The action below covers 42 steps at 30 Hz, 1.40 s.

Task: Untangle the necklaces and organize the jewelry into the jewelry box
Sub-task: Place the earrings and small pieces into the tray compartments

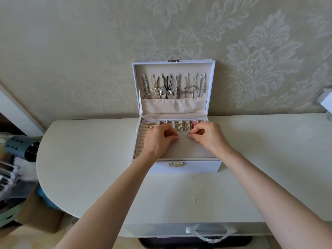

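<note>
Head view: jewelry box (185, 168) stood open at the middle-back of the desk (86, 159), its lid upright against the patterned wall.
Lid interior: necklaces (173, 86) hung side by side from a row of hooks, their lower ends tucked into a gathered pouch (172, 106).
Top tray, left edge: ring rolls (139, 142), partly covered by the left wrist.
Top tray, back row: small compartments holding rings and a pink piece (194, 123).
Top tray, front: flat beige pad (186, 150) with small studs (182, 136) lying on it, between the two hands.
Left hand (159, 141): over the pad, fingers curled, thumb and forefinger tips together; whether it held anything could not be told.
Right hand (209, 137): over the pad, fingers curled, thumb and forefinger pinching a tiny bright piece (188, 134).
Box front: metal latch (176, 164).
Desk, near edge: one small loose item (195, 200), well apart from the box.
Floor, left: blue-grey perforated cylinder (21, 148) among clutter.
</note>
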Each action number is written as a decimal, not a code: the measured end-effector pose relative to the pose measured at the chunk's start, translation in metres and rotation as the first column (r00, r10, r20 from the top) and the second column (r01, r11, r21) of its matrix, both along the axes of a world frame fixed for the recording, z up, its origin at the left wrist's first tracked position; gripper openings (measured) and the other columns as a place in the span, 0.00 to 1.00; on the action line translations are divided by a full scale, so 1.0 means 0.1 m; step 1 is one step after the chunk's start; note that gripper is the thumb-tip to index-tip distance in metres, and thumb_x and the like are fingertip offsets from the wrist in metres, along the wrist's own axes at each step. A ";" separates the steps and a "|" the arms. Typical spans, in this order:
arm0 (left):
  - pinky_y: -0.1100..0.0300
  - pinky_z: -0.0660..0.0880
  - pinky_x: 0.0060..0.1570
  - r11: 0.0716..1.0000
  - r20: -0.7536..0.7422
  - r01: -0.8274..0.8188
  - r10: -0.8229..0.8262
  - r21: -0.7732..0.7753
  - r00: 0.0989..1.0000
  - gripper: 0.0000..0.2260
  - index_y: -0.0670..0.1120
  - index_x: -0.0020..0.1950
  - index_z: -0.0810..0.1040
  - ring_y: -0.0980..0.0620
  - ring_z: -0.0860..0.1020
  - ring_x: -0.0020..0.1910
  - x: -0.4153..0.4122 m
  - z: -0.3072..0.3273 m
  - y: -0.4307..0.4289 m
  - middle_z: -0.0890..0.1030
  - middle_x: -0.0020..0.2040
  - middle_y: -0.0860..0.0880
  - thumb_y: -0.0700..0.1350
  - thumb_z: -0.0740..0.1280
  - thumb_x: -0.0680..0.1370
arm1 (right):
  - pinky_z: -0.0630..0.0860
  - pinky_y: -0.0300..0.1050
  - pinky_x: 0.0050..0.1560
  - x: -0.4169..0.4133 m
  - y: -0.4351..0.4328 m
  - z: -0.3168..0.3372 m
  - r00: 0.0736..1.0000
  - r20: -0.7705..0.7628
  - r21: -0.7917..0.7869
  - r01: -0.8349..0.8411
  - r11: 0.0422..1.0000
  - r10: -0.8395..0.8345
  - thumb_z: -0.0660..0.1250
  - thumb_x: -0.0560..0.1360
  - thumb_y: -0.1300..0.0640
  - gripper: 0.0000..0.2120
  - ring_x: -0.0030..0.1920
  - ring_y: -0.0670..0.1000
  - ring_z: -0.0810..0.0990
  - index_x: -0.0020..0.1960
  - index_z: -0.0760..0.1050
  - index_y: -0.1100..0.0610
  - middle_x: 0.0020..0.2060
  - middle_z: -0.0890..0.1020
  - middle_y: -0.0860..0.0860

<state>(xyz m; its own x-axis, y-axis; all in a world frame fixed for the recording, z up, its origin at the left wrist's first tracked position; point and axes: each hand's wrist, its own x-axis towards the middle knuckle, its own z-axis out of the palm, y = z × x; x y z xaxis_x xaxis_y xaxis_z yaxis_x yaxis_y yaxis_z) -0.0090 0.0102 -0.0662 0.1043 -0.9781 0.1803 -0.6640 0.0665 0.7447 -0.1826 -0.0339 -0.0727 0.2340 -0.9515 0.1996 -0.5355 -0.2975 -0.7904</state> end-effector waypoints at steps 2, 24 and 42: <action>0.56 0.76 0.45 1.000 0.014 0.008 -0.008 0.003 1.000 0.05 0.51 0.39 0.80 0.56 0.77 0.38 0.00 0.01 -0.01 0.79 0.35 0.59 0.42 0.74 0.70 | 0.70 0.36 0.41 0.01 0.00 -0.01 1.000 -0.018 -0.009 0.012 1.000 -0.012 0.74 0.67 0.67 0.05 0.30 0.37 0.75 0.36 0.82 0.59 0.29 0.76 0.40; 0.60 0.65 0.39 0.999 0.170 -0.035 0.039 -0.025 0.985 0.04 0.50 0.38 0.78 0.53 0.71 0.42 -0.05 -0.01 -0.11 0.75 0.42 0.55 0.44 0.72 0.71 | 0.74 0.48 0.39 0.03 0.05 0.00 0.978 -0.202 -0.227 -0.095 0.969 0.049 0.71 0.67 0.66 0.05 0.36 0.52 0.75 0.35 0.78 0.58 0.34 0.74 0.47; 0.58 0.69 0.35 0.949 0.528 0.150 0.020 -0.276 0.849 0.03 0.47 0.41 0.83 0.45 0.77 0.45 0.00 -0.12 0.11 0.78 0.43 0.48 0.46 0.73 0.71 | 0.76 0.48 0.38 -0.06 0.23 -0.05 0.886 -0.463 -0.383 -0.230 0.895 0.030 0.65 0.74 0.57 0.10 0.46 0.59 0.78 0.36 0.81 0.59 0.40 0.75 0.54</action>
